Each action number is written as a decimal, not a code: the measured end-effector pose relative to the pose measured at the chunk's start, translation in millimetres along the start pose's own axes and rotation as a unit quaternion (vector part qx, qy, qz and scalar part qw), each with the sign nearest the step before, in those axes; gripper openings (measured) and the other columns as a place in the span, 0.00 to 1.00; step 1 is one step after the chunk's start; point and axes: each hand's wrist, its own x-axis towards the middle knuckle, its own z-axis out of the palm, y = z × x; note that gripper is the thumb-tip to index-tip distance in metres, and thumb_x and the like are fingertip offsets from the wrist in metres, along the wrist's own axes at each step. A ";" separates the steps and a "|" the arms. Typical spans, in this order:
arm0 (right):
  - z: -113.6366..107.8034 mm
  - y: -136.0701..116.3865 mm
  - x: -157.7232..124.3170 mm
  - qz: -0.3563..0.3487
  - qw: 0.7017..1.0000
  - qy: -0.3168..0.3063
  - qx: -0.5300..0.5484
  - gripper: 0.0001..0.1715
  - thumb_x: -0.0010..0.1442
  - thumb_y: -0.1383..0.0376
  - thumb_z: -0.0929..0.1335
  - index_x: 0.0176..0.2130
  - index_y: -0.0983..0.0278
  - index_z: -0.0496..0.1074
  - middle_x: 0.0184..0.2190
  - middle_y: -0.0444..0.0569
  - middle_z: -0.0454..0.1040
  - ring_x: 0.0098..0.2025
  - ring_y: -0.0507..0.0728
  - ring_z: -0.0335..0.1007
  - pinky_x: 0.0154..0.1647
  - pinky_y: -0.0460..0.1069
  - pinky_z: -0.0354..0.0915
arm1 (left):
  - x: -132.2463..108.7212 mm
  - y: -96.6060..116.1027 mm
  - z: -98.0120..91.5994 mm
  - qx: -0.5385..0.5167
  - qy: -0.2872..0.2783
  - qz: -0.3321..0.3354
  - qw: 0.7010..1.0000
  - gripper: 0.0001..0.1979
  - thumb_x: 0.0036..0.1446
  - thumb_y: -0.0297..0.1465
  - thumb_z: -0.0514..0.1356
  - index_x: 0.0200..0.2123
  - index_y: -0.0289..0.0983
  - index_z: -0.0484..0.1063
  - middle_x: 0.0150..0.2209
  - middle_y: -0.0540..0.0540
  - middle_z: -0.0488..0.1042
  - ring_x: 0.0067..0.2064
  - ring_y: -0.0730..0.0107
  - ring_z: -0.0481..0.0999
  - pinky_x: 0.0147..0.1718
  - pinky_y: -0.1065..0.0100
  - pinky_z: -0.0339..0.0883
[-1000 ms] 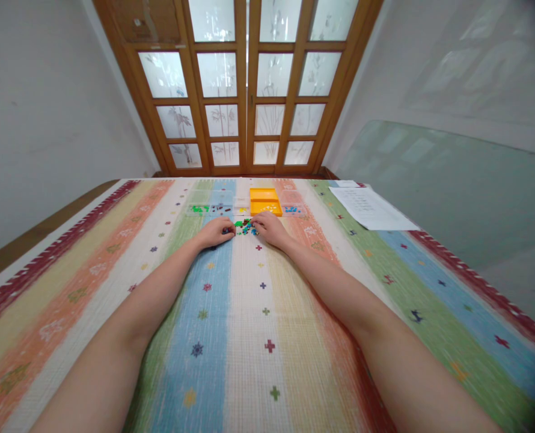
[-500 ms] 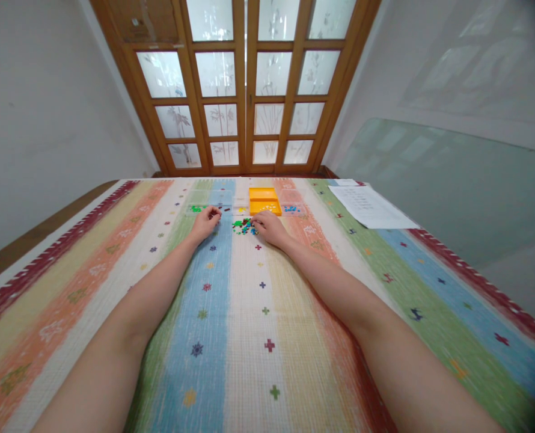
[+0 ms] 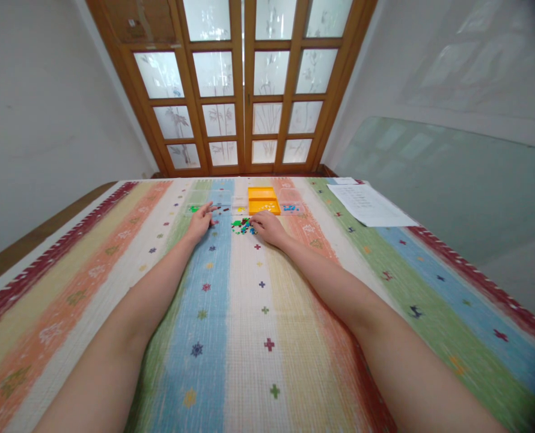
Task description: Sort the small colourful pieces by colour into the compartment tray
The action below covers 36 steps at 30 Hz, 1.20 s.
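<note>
A small heap of coloured beads (image 3: 241, 226) lies far out on the striped cloth (image 3: 249, 313). My left hand (image 3: 200, 220) lies left of the heap, fingers stretched toward a clear compartment tray (image 3: 204, 208) that holds green and dark pieces. My right hand (image 3: 266, 227) rests on the right side of the heap with its fingers curled down among the beads; what they pinch is too small to make out. An orange tray (image 3: 262, 200) with pale pieces stands just behind the heap.
A sheet of printed paper (image 3: 366, 204) lies at the far right of the cloth. More clear compartments with blue pieces (image 3: 290, 208) sit right of the orange tray. Wooden glazed doors (image 3: 244, 90) and white walls stand behind.
My left hand left the bead heap, moved up and left to the clear tray, and its fingers have spread. My right hand stayed at the heap.
</note>
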 end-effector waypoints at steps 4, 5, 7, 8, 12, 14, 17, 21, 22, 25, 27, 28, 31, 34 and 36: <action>0.5 0.6 0.5 0.005 1.000 -0.002 0.004 0.13 0.70 0.66 0.66 0.42 0.61 0.82 0.41 0.53 0.81 0.46 0.62 0.71 0.51 0.56 0.65 | -1.1 0.0 -0.1 0.027 -0.010 0.001 1.000 0.31 0.59 0.29 0.57 0.67 0.37 0.68 0.63 0.36 0.75 0.25 0.81 0.67 0.30 0.70 0.70; 0.2 0.8 0.7 0.007 1.000 -0.004 0.006 0.13 0.69 0.67 0.66 0.42 0.61 0.82 0.41 0.53 0.81 0.46 0.62 0.71 0.52 0.56 0.65 | -1.5 0.4 -0.1 0.036 -0.011 0.005 0.999 0.30 0.59 0.29 0.58 0.66 0.37 0.69 0.62 0.37 0.75 0.25 0.80 0.67 0.30 0.70 0.70; -1.1 0.8 1.1 0.007 1.000 -0.014 0.012 0.13 0.65 0.70 0.66 0.41 0.61 0.82 0.40 0.53 0.81 0.46 0.63 0.71 0.52 0.57 0.65 | -2.1 0.8 -0.2 0.054 -0.017 0.013 0.998 0.27 0.59 0.30 0.58 0.62 0.37 0.72 0.59 0.38 0.78 0.26 0.78 0.69 0.31 0.70 0.71; -2.2 0.4 1.1 0.004 1.000 -0.022 0.014 0.13 0.62 0.72 0.67 0.39 0.61 0.82 0.40 0.52 0.80 0.46 0.63 0.71 0.53 0.57 0.65 | -2.2 0.8 -0.3 0.063 -0.021 0.018 0.998 0.25 0.59 0.31 0.59 0.60 0.37 0.74 0.56 0.39 0.79 0.27 0.77 0.70 0.32 0.70 0.71; -7.3 -2.8 0.1 -0.025 0.998 -0.062 0.016 0.14 0.56 0.75 0.68 0.37 0.60 0.80 0.45 0.51 0.79 0.50 0.63 0.70 0.57 0.57 0.64 | -1.4 -1.9 -0.8 0.085 -0.038 0.037 0.995 0.22 0.59 0.33 0.59 0.56 0.37 0.77 0.50 0.42 0.81 0.29 0.75 0.72 0.34 0.70 0.72; -8.6 -4.1 -0.7 -0.035 0.996 -0.075 0.014 0.13 0.55 0.74 0.69 0.39 0.60 0.79 0.48 0.51 0.78 0.52 0.63 0.70 0.58 0.57 0.64 | -0.4 -3.9 -0.9 0.090 -0.041 0.042 0.994 0.24 0.58 0.32 0.59 0.58 0.37 0.75 0.51 0.42 0.81 0.29 0.75 0.73 0.34 0.69 0.72; -7.8 -3.1 -1.5 -0.035 0.996 -0.076 0.003 0.12 0.56 0.72 0.70 0.40 0.60 0.79 0.48 0.52 0.77 0.53 0.63 0.70 0.58 0.57 0.64 | 0.6 -6.2 -1.0 0.094 -0.044 0.049 0.993 0.26 0.58 0.32 0.59 0.61 0.38 0.73 0.51 0.42 0.80 0.29 0.75 0.73 0.34 0.69 0.72; -6.2 1.1 -2.1 -0.027 0.997 -0.072 -0.010 0.11 0.58 0.71 0.70 0.42 0.60 0.79 0.49 0.53 0.77 0.53 0.63 0.70 0.58 0.58 0.65 | 0.7 -7.1 -0.7 0.109 -0.047 0.056 0.991 0.27 0.59 0.31 0.58 0.62 0.39 0.72 0.52 0.41 0.80 0.30 0.74 0.74 0.34 0.69 0.71; -6.3 1.8 -2.2 -0.030 0.997 -0.073 -0.008 0.11 0.59 0.70 0.71 0.42 0.60 0.79 0.49 0.53 0.77 0.53 0.63 0.70 0.58 0.58 0.65 | 0.6 -7.0 -0.5 0.113 -0.047 0.056 0.991 0.27 0.59 0.31 0.58 0.62 0.39 0.72 0.52 0.41 0.80 0.30 0.74 0.74 0.34 0.69 0.71; -7.7 1.8 -2.4 -0.051 0.995 -0.083 0.008 0.11 0.59 0.70 0.71 0.42 0.60 0.80 0.52 0.53 0.77 0.55 0.63 0.70 0.60 0.58 0.65 | 0.4 -7.0 -0.2 0.122 -0.045 0.058 0.990 0.27 0.59 0.31 0.59 0.62 0.39 0.73 0.51 0.42 0.80 0.30 0.74 0.74 0.33 0.70 0.70; -8.7 0.4 -2.2 -0.063 0.994 -0.090 0.021 0.10 0.60 0.69 0.71 0.42 0.59 0.80 0.53 0.52 0.76 0.56 0.63 0.70 0.61 0.59 0.64 | 0.3 -7.3 -0.4 0.132 -0.048 0.064 0.988 0.26 0.59 0.31 0.59 0.61 0.39 0.73 0.50 0.43 0.80 0.30 0.74 0.74 0.33 0.70 0.70; -9.2 -0.4 -2.1 -0.066 0.993 -0.093 0.026 0.09 0.60 0.68 0.72 0.42 0.59 0.81 0.54 0.53 0.76 0.57 0.63 0.70 0.61 0.59 0.64 | 0.2 -7.6 -0.6 0.138 -0.051 0.069 0.987 0.26 0.60 0.31 0.59 0.61 0.39 0.73 0.50 0.43 0.80 0.30 0.74 0.74 0.34 0.69 0.70; -10.4 -2.9 -1.9 -0.072 0.992 -0.093 0.035 0.06 0.62 0.66 0.73 0.42 0.60 0.80 0.54 0.53 0.76 0.57 0.64 0.70 0.61 0.59 0.65 | 0.1 -8.6 -1.3 0.156 -0.057 0.083 0.983 0.25 0.60 0.31 0.58 0.61 0.40 0.73 0.49 0.44 0.80 0.30 0.74 0.74 0.34 0.69 0.70; -11.4 -5.1 -1.9 -0.080 0.991 -0.094 0.041 0.04 0.64 0.65 0.73 0.41 0.60 0.80 0.54 0.54 0.76 0.58 0.63 0.70 0.61 0.59 0.65 | -0.8 -9.0 -1.1 0.183 -0.061 0.092 0.977 0.25 0.62 0.32 0.58 0.62 0.40 0.73 0.49 0.44 0.81 0.29 0.74 0.73 0.33 0.68 0.69; -11.1 -6.5 -1.7 -0.080 0.991 -0.097 0.043 0.04 0.64 0.66 0.72 0.40 0.61 0.80 0.53 0.54 0.77 0.57 0.63 0.70 0.60 0.59 0.65 | -2.7 -7.6 0.1 0.213 -0.071 0.106 0.969 0.25 0.63 0.32 0.58 0.63 0.40 0.73 0.49 0.44 0.81 0.29 0.73 0.71 0.34 0.68 0.69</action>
